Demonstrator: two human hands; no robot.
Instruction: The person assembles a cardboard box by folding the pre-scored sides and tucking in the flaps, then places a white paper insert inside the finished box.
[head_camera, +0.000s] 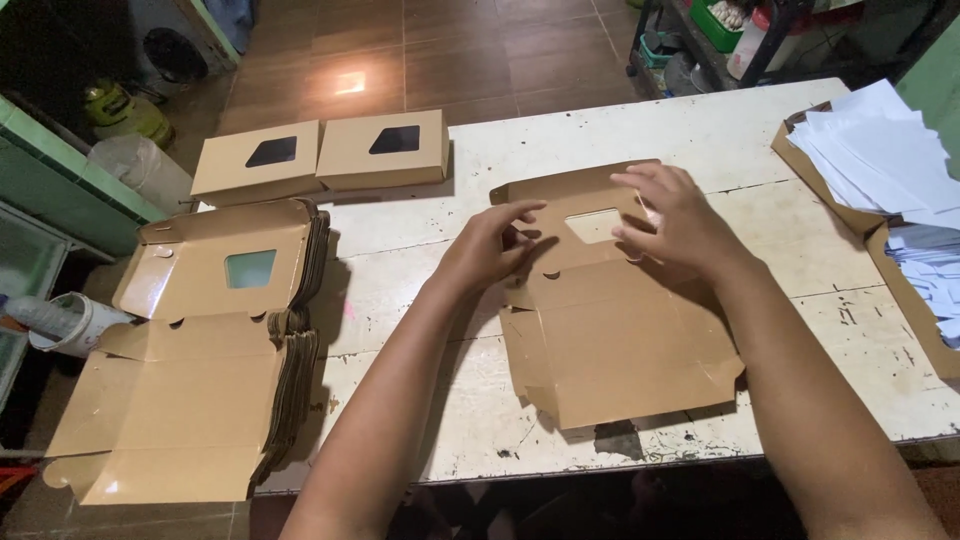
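A flat, unfolded brown cardboard box blank with a rectangular window cut-out (610, 340) lies near the front edge of the worn white-painted bench (720, 130), its windowed flap tilted up at the far end. The left hand (490, 245) rests on the left part of that flap, fingers loosely curled and pinching the card edge. The right hand (672, 218) lies over the flap's right side just beside the window, fingers spread and bent, pressing on the card.

At the bench's left end sits a tall stack of the same flat brown blanks (200, 350). Behind it, two folded brown boxes with dark diamond windows (325, 155) stand side by side. At the right edge, an open brown carton holds loose white paper sheets (880, 150). Beyond the bench lie brown floor tiles (420, 50), with a dark metal shelf rack (720, 40) at the far right.
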